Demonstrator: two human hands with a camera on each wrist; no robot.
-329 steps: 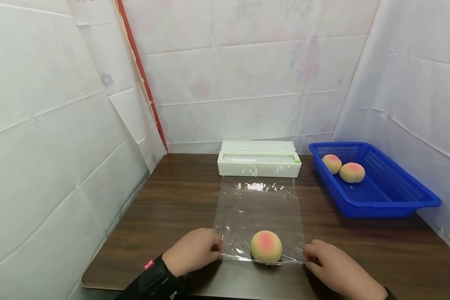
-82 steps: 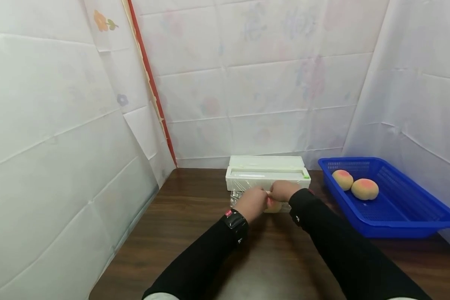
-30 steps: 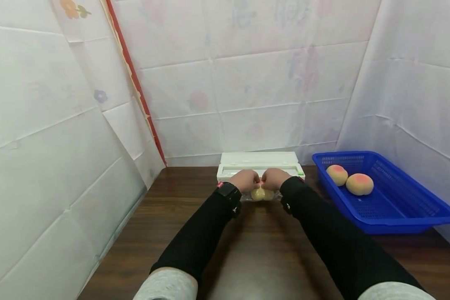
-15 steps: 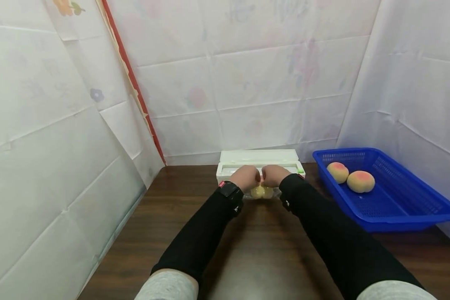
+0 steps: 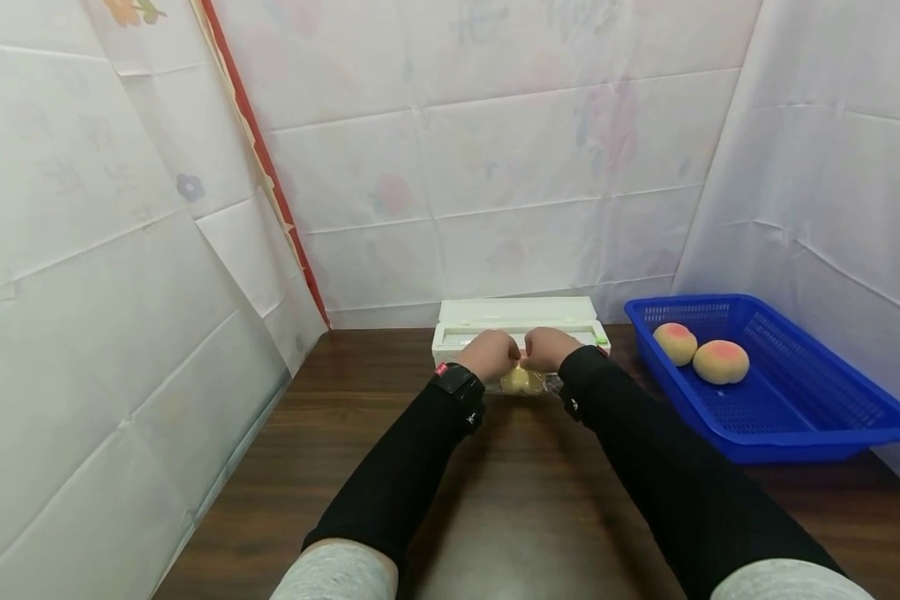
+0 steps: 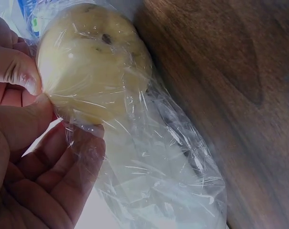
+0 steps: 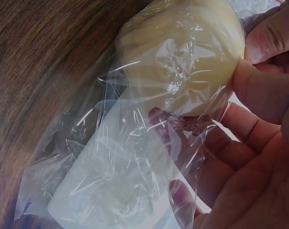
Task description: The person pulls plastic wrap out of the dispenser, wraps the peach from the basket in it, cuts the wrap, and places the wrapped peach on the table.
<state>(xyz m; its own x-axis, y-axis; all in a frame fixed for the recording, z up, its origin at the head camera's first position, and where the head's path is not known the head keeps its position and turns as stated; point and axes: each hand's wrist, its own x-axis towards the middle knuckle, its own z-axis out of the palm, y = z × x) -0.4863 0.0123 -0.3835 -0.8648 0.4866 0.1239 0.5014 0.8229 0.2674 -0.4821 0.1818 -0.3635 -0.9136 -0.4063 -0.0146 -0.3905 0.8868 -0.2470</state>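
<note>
A peach (image 5: 521, 382) wrapped in clear cling film (image 6: 154, 167) is just in front of the white cling film box (image 5: 517, 310), whose lid is up. My left hand (image 5: 491, 356) pinches the film at the peach's side between thumb and forefinger; its other fingers curl loosely behind the film in the left wrist view. Mirroring it, my right hand (image 5: 549, 348) pinches the film between thumb and forefinger, its other fingers spread behind the loose film. Loose film hangs out on both sides of the peach. The hands hide the peach's top in the head view.
A blue basket (image 5: 817, 446) with two peaches (image 5: 721, 362) stands at the right of the dark wooden table (image 5: 525, 500). White sheeting (image 5: 495, 167) closes off the back and both sides.
Earlier, both hands held the stretched film's edge at the table's front, with the peach lying on it. The peach has since moved back to the box, film around it. The last second shows only small finger shifts.
</note>
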